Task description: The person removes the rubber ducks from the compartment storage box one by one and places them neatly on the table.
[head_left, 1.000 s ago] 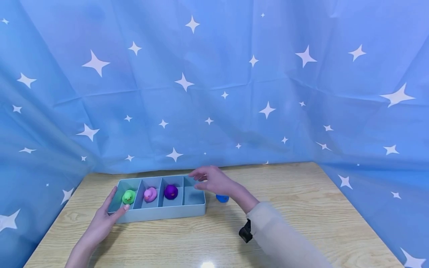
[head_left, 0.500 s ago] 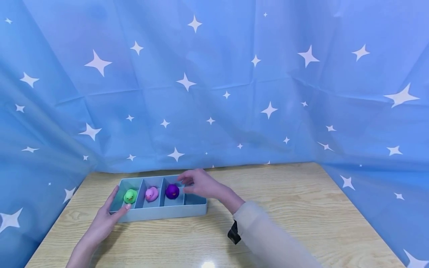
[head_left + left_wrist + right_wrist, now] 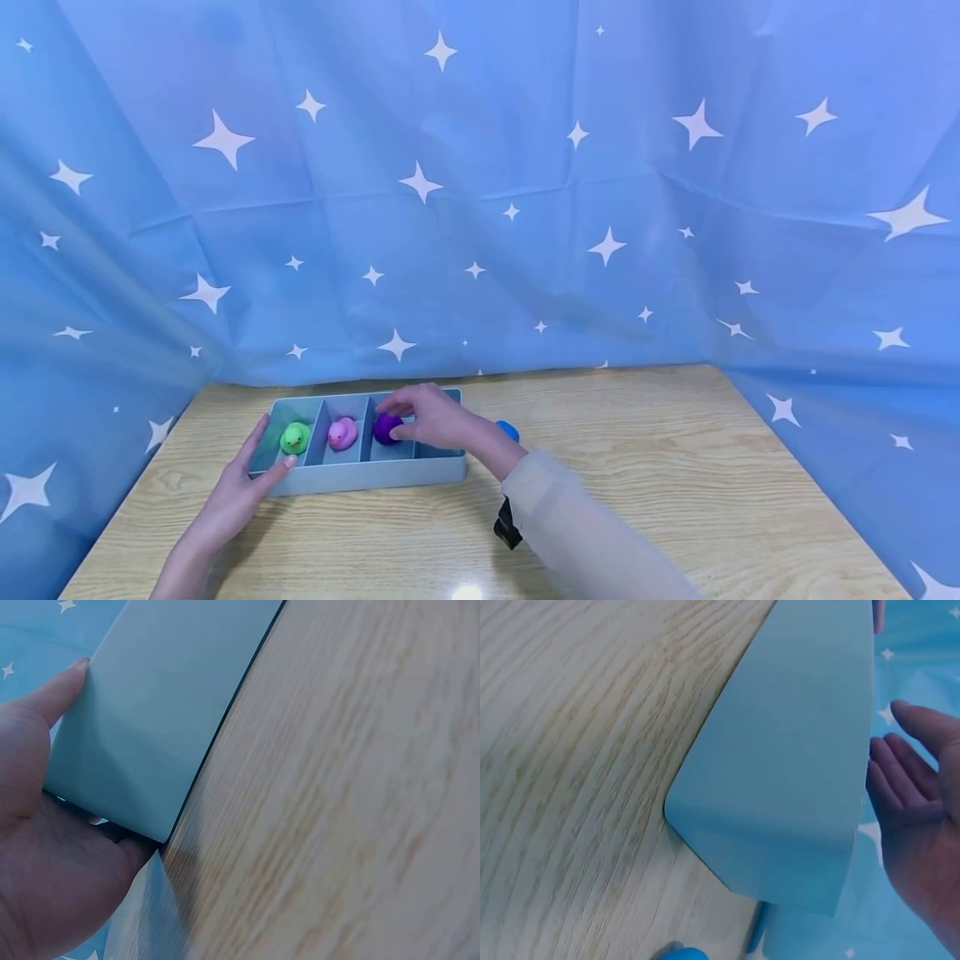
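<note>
A pale blue box [image 3: 366,478] with a row of compartments sits on the table. Its left-hand compartments hold a green rubber duck [image 3: 295,438], a pink rubber duck [image 3: 342,433] and a purple rubber duck [image 3: 386,428]. My left hand [image 3: 234,492] grips the box's left end, thumb at the front rim and fingers along the end wall. Over the purple duck reaches my right hand [image 3: 435,418], thumb and fingers apart around it; whether they touch it I cannot tell. The rightmost compartment is partly hidden by that hand.
To the right of the box, partly behind the right forearm, a blue rubber duck [image 3: 507,430] stands on the wooden table [image 3: 660,475]. A blue star-patterned cloth [image 3: 525,250] hangs behind and beside the table. A small black device [image 3: 507,525] is on the right wrist.
My right hand has moved left and slightly down, from above the rightmost compartment to the purple duck. The blue duck shows again behind the forearm. My left hand keeps its place on the box.
</note>
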Tool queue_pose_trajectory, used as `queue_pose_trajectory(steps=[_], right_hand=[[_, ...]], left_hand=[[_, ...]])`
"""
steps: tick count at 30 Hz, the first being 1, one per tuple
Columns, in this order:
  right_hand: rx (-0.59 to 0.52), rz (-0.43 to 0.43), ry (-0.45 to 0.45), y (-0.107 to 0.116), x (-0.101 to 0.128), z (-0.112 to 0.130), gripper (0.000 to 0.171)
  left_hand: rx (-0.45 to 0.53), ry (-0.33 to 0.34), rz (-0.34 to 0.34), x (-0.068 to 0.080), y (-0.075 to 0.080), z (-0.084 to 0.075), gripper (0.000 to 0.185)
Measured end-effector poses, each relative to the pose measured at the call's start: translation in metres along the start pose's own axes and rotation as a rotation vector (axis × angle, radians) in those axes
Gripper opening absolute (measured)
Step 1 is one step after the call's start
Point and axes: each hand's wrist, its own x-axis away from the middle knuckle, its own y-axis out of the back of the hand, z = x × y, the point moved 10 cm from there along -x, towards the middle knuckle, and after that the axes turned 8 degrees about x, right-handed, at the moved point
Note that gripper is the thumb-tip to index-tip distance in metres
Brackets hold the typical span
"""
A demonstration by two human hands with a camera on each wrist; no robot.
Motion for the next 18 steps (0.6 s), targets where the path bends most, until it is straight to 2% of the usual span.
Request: queue_pose_trajectory(steps=[6,14,18], right_hand=[[0.016,0.008,-0.013,-0.005,-0.004,0.000,0.036],[0.096,0.003,-0.033,-0.007,-0.010,-0.002,0.035],[0.121,0.003,-0.033,-0.008,-0.014,-0.004,0.035]], left_hand=[[0.001,0.031,0.004,-0.001,0.000,0.002,0.101],[0.003,0.003,-0.001,-0.001,0.000,0.000,0.100],[0.005,0.010,-0.001,-0.001,0.000,0.001,0.100]])
